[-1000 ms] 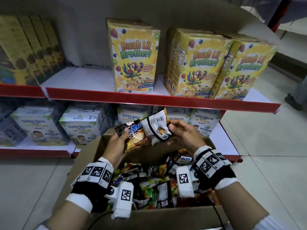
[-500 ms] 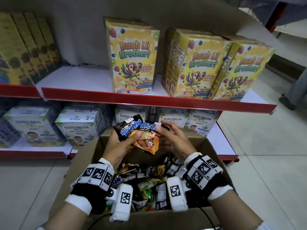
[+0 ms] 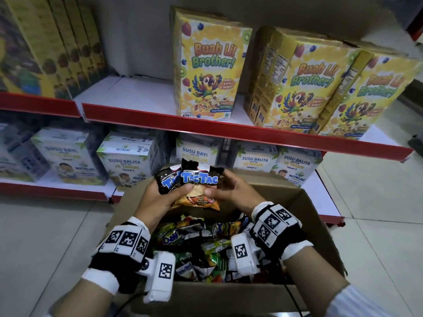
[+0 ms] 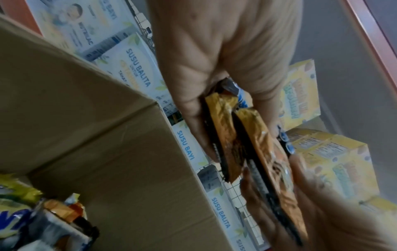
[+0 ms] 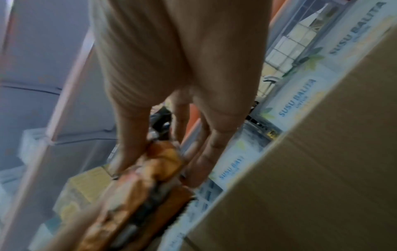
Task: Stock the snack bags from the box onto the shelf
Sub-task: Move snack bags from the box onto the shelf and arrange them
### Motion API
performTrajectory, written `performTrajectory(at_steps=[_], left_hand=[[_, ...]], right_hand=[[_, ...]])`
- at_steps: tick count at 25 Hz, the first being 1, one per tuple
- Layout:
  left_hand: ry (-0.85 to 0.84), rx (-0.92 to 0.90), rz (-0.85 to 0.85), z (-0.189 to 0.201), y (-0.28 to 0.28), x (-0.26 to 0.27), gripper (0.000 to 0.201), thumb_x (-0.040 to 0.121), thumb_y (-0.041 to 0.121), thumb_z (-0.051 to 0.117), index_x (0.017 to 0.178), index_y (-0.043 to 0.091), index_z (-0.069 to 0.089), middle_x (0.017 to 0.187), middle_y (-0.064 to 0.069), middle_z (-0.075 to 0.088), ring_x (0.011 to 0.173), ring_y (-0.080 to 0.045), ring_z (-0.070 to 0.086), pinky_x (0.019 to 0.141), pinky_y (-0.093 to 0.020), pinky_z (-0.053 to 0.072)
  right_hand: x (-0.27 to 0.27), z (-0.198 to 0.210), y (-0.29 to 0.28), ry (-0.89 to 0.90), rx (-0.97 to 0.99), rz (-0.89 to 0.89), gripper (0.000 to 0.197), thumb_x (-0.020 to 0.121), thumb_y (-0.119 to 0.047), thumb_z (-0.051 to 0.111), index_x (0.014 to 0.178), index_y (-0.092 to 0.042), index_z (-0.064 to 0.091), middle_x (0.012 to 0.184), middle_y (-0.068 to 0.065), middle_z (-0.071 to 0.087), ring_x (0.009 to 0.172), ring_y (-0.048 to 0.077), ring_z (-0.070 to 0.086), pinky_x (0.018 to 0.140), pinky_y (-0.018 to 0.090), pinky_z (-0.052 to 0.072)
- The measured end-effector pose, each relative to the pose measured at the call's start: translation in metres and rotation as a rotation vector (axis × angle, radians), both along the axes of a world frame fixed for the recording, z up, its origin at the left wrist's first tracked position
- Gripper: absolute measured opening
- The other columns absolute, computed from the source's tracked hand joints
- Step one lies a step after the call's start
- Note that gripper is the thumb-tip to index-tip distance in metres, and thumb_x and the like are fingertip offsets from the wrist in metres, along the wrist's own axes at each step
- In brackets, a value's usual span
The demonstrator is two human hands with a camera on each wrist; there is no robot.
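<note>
Two black-and-orange Tic Tac snack bags [image 3: 193, 183] are stacked face to face above the open cardboard box [image 3: 304, 216]. My left hand [image 3: 158, 197] grips their left side, thumb on the front. My right hand [image 3: 229, 191] pinches their right side. In the left wrist view the two bags [image 4: 242, 141] show edge-on between the fingers. The right wrist view shows my fingers [image 5: 131, 135] on the blurred orange bag [image 5: 163, 159]. Several more mixed snack bags [image 3: 201, 245] fill the box below. The white shelf [image 3: 137, 94] with a red edge lies ahead.
Yellow cereal boxes [image 3: 208, 65] stand on the upper shelf, more at the right [image 3: 304, 88] and dark ones at the left [image 3: 45, 46]. White milk-powder boxes [image 3: 128, 161] line the lower shelf behind the box. Tiled floor [image 3: 377, 202] spreads to the right.
The right hand turned the second bag face-forward and laid it against the bag in the left hand. Both hands have drawn together on the stacked pair.
</note>
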State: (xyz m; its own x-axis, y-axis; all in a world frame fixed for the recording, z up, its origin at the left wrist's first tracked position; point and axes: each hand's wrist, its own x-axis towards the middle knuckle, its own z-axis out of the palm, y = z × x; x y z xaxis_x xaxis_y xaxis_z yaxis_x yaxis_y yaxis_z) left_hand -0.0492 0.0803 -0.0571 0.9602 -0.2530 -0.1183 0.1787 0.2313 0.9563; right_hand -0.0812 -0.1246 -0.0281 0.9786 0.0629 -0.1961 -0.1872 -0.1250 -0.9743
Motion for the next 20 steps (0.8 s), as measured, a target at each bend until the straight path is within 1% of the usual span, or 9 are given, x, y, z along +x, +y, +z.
performTrajectory(at_steps=[1,2,4,7,9,12,16,18,20], left_hand=[[-0.023,0.047,0.042,-0.005,0.007,0.001,0.076,0.049,0.031,0.087,0.117,0.013,0.060,0.107,-0.006,0.072,0.100,-0.024,0.069,0.086,-0.039,0.054],[-0.049,0.111,0.067,-0.009,0.014,0.002,0.077,0.047,0.034,0.086,0.117,0.014,0.060,0.106,-0.003,0.072,0.098,-0.020,0.069,0.084,-0.037,0.054],[-0.056,0.198,0.107,-0.017,0.027,0.004,0.080,0.045,0.040,0.085,0.117,0.016,0.060,0.106,0.001,0.072,0.099,-0.016,0.068,0.090,-0.038,0.053],[-0.045,0.189,0.166,-0.026,0.038,0.009,0.083,0.043,0.052,0.088,0.115,0.023,0.060,0.109,0.004,0.071,0.103,-0.015,0.066,0.098,-0.043,0.049],[-0.044,0.160,0.189,-0.031,0.041,0.011,0.087,0.043,0.056,0.088,0.118,0.023,0.060,0.114,0.002,0.070,0.108,-0.020,0.064,0.100,-0.047,0.046],[-0.025,0.136,0.210,-0.035,0.045,0.014,0.089,0.043,0.058,0.088,0.118,0.020,0.061,0.113,-0.001,0.070,0.109,-0.024,0.064,0.101,-0.049,0.045],[-0.040,0.102,0.214,-0.036,0.043,0.014,0.084,0.045,0.051,0.089,0.117,0.015,0.063,0.109,-0.002,0.072,0.103,-0.021,0.068,0.097,-0.046,0.049],[-0.036,0.074,0.208,-0.036,0.041,0.013,0.077,0.049,0.043,0.087,0.115,0.012,0.064,0.107,-0.005,0.073,0.101,-0.022,0.069,0.095,-0.048,0.050],[-0.018,0.060,0.204,-0.035,0.040,0.014,0.073,0.050,0.039,0.086,0.114,0.012,0.064,0.107,-0.007,0.072,0.101,-0.025,0.068,0.096,-0.049,0.049]], right_hand=[[0.000,-0.012,0.000,0.073,-0.028,0.049,0.056,0.059,-0.035,0.081,0.109,-0.033,0.056,0.098,-0.013,0.067,0.082,0.001,0.065,0.073,0.014,0.053],[0.002,-0.025,-0.001,0.172,-0.090,0.109,0.060,0.065,-0.035,0.078,0.119,-0.026,0.053,0.106,-0.004,0.065,0.084,0.007,0.064,0.078,0.020,0.055],[0.008,-0.050,-0.002,0.334,-0.324,0.263,0.054,0.081,-0.028,0.071,0.130,-0.017,0.050,0.119,0.006,0.062,0.092,0.015,0.061,0.081,0.026,0.052],[0.023,-0.084,-0.002,0.325,-0.804,0.450,0.042,0.087,-0.019,0.065,0.128,-0.018,0.057,0.127,0.005,0.061,0.108,0.018,0.059,0.085,0.023,0.045],[0.030,-0.101,0.000,0.315,-0.953,0.503,0.044,0.083,-0.019,0.068,0.126,-0.022,0.060,0.127,0.003,0.061,0.113,0.022,0.058,0.085,0.023,0.044],[0.033,-0.133,0.010,0.360,-0.941,0.558,0.048,0.076,-0.027,0.076,0.122,-0.023,0.060,0.127,0.006,0.058,0.112,0.025,0.057,0.084,0.027,0.048],[0.025,-0.170,0.020,0.305,-0.959,0.566,0.044,0.084,-0.015,0.068,0.125,-0.011,0.052,0.133,0.014,0.049,0.116,0.029,0.050,0.075,0.023,0.033],[0.026,-0.173,0.019,0.253,-1.006,0.514,0.042,0.088,-0.019,0.064,0.127,-0.007,0.053,0.132,0.014,0.053,0.117,0.029,0.052,0.083,0.026,0.040],[0.027,-0.162,0.015,0.227,-0.992,0.387,0.038,0.091,-0.027,0.059,0.126,-0.011,0.058,0.128,0.012,0.058,0.116,0.029,0.055,0.091,0.029,0.043]])
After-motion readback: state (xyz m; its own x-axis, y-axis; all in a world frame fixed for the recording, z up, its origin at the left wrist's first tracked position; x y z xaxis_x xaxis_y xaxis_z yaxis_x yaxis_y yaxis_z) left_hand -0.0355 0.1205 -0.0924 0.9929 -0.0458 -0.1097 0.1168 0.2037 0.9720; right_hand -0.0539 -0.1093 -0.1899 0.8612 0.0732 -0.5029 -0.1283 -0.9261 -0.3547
